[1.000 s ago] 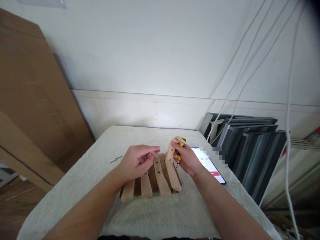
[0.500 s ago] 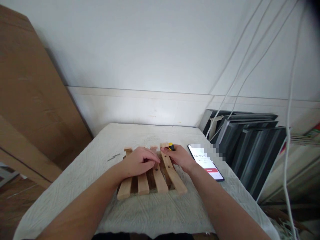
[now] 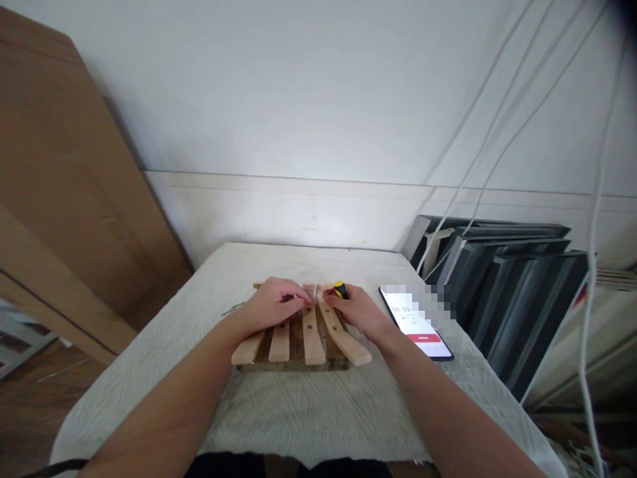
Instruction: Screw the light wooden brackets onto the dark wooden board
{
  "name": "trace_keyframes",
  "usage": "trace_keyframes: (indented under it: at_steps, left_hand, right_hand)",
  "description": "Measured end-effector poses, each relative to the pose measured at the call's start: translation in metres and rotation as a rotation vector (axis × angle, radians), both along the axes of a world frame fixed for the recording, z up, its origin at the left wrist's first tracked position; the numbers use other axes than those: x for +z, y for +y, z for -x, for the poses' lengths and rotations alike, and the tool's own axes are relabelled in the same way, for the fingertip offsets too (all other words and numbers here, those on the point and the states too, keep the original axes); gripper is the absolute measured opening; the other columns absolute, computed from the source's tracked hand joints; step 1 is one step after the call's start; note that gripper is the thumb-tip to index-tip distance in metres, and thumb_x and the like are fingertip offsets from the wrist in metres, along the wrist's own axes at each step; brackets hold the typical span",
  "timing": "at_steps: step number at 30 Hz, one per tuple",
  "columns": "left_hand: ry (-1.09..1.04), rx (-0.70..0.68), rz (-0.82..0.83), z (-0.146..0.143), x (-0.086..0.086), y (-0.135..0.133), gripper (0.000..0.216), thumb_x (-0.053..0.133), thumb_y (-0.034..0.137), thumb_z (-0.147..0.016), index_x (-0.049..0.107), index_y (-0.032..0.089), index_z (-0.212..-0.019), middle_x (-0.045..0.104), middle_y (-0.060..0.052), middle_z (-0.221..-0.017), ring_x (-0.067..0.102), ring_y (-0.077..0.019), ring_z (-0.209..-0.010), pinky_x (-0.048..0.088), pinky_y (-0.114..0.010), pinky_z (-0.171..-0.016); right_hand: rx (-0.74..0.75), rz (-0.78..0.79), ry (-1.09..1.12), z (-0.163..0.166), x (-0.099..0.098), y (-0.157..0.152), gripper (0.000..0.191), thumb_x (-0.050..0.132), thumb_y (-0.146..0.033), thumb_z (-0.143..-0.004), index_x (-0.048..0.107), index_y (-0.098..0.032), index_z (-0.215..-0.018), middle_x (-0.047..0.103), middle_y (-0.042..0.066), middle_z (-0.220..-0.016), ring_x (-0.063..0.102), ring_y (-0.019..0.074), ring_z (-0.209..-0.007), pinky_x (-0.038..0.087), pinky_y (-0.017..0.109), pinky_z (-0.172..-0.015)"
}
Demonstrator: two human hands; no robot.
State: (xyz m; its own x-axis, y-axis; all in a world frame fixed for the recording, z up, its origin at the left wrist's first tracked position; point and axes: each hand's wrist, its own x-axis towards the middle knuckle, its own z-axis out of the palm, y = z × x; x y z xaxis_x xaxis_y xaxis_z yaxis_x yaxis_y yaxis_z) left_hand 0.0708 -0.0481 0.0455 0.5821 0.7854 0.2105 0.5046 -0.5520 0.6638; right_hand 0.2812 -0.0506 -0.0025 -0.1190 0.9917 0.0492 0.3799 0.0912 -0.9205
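Slatted wooden rack (image 3: 303, 335) lying flat near the middle of the white-covered table (image 3: 298, 411). Left hand (image 3: 271, 309) pressed palm-down on its left slats, fingers curled over the far ends, gripping nothing. Right hand (image 3: 361, 312) down on the rightmost slat (image 3: 343, 328) — angled outward from the others — fingers wrapped round a yellow-and-black screwdriver (image 3: 341, 289), only the handle tip showing. Just right of that hand, a phone (image 3: 415, 322) face up, screen lit. Small metal piece (image 3: 233, 308) on the cloth beside the left wrist — too small to identify.
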Motion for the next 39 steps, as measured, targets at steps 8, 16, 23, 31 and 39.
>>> trace_keyframes:
  at_steps: [8, 16, 23, 31, 39]
  left_hand:
    - [-0.063, -0.029, 0.241, 0.004, -0.003, 0.004, 0.023, 0.053, 0.024, -0.077, 0.072, 0.012, -0.082, 0.068, -0.005, -0.072, 0.057, -0.0113, -0.056, 0.043, -0.02, -0.05]
    - [-0.219, 0.015, 0.366, 0.006, 0.0, 0.003, 0.02, 0.049, 0.019, -0.063, 0.065, 0.012, -0.053, 0.05, 0.001, -0.044, 0.036, -0.0056, -0.039, 0.023, -0.018, -0.039]
    - [-0.387, -0.148, 0.537, 0.017, 0.0, 0.009, 0.019, 0.048, 0.022, -0.055, 0.063, 0.012, -0.047, 0.056, -0.003, -0.042, 0.026, -0.0045, -0.03, 0.012, -0.02, -0.034]
    - [-0.549, -0.181, 0.482, 0.038, 0.01, 0.007, 0.019, 0.049, 0.025, -0.055, 0.058, 0.013, -0.042, 0.052, -0.005, -0.039, 0.027, -0.006, -0.03, 0.02, -0.023, -0.037]
    - [-0.363, 0.689, -0.034, 0.067, 0.023, 0.021, 0.021, 0.039, 0.029, -0.061, 0.048, 0.017, -0.046, 0.042, -0.002, -0.042, 0.033, -0.0107, -0.04, 0.025, -0.026, -0.044]
  right_hand:
    - [-0.078, -0.057, -0.049, 0.003, -0.006, 0.004, 0.027, 0.058, -0.043, -0.077, 0.061, -0.017, -0.074, 0.061, 0.004, -0.071, 0.05, 0.0147, -0.065, 0.035, 0.026, -0.056]
    - [-0.109, -0.007, 0.068, 0.004, -0.014, 0.007, 0.029, 0.06, -0.045, -0.076, 0.063, -0.017, -0.082, 0.061, 0.004, -0.066, 0.051, 0.0138, -0.059, 0.035, 0.023, -0.05]
    - [-0.101, 0.049, 0.139, 0.004, -0.011, 0.004, 0.03, 0.061, -0.045, -0.074, 0.061, -0.017, -0.083, 0.051, -0.002, -0.055, 0.041, 0.0096, -0.046, 0.029, 0.022, -0.044]
    - [-0.091, 0.104, 0.23, 0.006, -0.007, 0.002, 0.027, 0.066, -0.043, -0.071, 0.058, -0.018, -0.079, 0.044, -0.006, -0.055, 0.035, 0.007, -0.044, 0.024, 0.021, -0.038]
    - [-0.089, 0.192, 0.396, 0.004, -0.004, 0.002, 0.03, 0.064, -0.041, -0.069, 0.056, -0.019, -0.088, 0.041, -0.008, -0.053, 0.035, 0.0069, -0.041, 0.02, 0.02, -0.035]
